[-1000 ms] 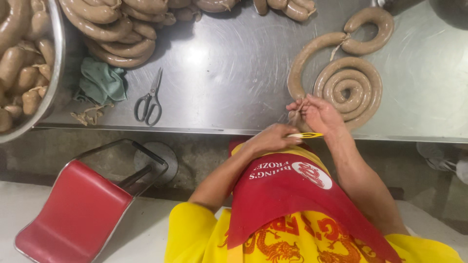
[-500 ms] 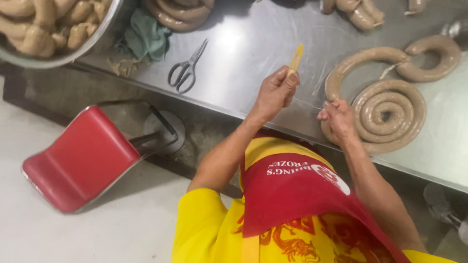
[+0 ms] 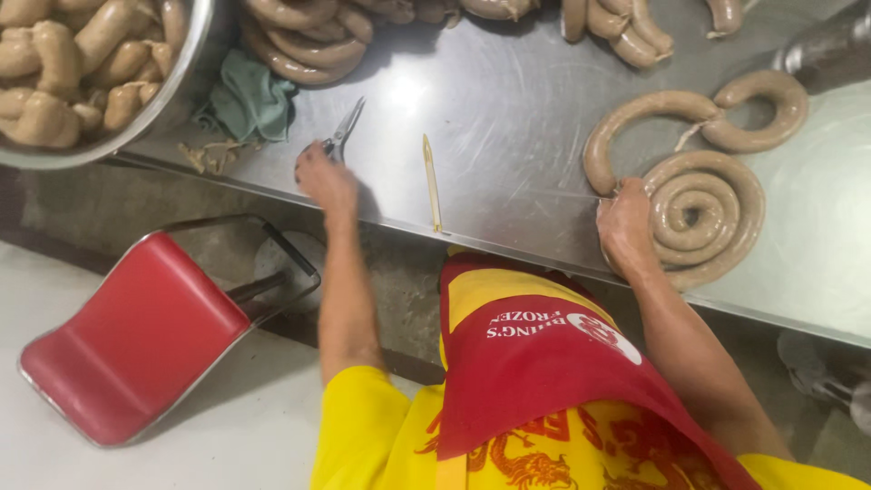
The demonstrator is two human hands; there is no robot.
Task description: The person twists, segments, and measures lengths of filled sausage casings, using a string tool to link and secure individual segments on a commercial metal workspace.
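Head view, left hand [image 3: 327, 180]: lay on scissors [image 3: 340, 134] handles, grip closed over them, near tabletop [image 3: 508, 118] front edge.
Right hand [image 3: 624, 222]: pressed on coiled sausage [image 3: 703, 213], fingers curled against it.
Yellow stick [image 3: 433, 181]: lay between hands.
Bowl [image 3: 168, 95]: far left, sausage-filled.

Red chair [image 3: 136, 340] on pale floor [image 3: 245, 436]

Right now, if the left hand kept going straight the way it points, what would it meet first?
The scissors: the left hand is already at their handles, fingers seemingly touching them. Farther along that line lie the piled sausages, though depth is hard to judge.
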